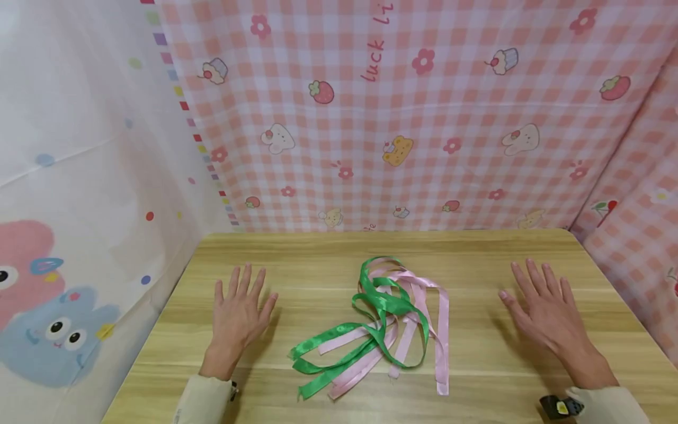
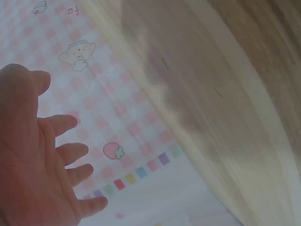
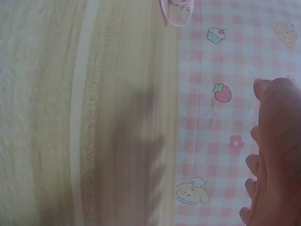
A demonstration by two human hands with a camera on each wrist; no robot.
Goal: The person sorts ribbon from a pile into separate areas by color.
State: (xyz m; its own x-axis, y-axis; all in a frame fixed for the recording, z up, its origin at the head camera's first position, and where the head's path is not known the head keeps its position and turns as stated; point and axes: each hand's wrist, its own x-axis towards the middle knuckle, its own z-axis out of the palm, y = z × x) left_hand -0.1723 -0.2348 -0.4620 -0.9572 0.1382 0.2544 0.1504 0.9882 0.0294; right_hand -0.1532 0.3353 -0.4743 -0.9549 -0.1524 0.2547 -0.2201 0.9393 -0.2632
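Observation:
A loose tangle of satin ribbons lies mid-table in the head view, made up of green ribbons (image 1: 392, 304) and pink ribbons (image 1: 442, 341) looped over one another. Several ribbon ends fan out toward the lower left. To the left of the pile is my left hand (image 1: 239, 315), palm down, fingers spread and holding nothing. My right hand (image 1: 552, 312) is on the other side, likewise spread and apart from the ribbons. In the right wrist view a bit of pink ribbon (image 3: 179, 23) shows at the top edge. Both hands cast shadows on the wood.
The wooden table (image 1: 477, 259) meets a pink checked curtain (image 1: 371, 118) at its back edge. A white cloth (image 1: 106, 176) with cartoon figures hangs at the left, and another patterned cloth (image 1: 635, 235) hangs at the right. A dark strap device (image 1: 561, 406) sits at the right cuff.

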